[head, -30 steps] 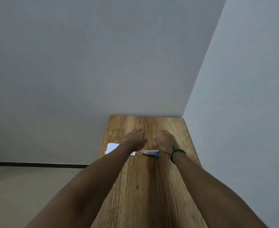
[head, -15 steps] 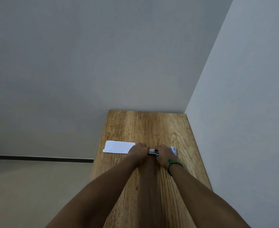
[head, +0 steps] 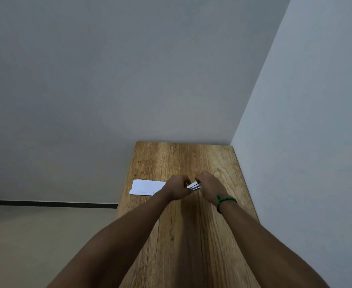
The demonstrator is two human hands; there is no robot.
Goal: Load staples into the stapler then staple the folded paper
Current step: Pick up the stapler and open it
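A small silver stapler (head: 194, 186) sits between my two hands above the wooden table (head: 183, 235). My left hand (head: 176, 189) grips its left end and my right hand (head: 209, 187) grips its right end; the stapler tilts up to the right and its layers look parted. A folded white paper (head: 147, 187) lies flat near the table's left edge, just left of my left hand, its right end hidden by my wrist. No staples are visible; my right hand covers the spot where a small white object lay earlier.
The narrow table stands in a corner, with a grey wall (head: 316, 121) along its right side and another behind. Its left edge drops off to the floor (head: 36, 235). A green band (head: 225, 199) circles my right wrist.
Both hands came back from the far side of the stapler and closed on it, then lifted and tilted it. The small white object seen to the right of my hand is now hidden.
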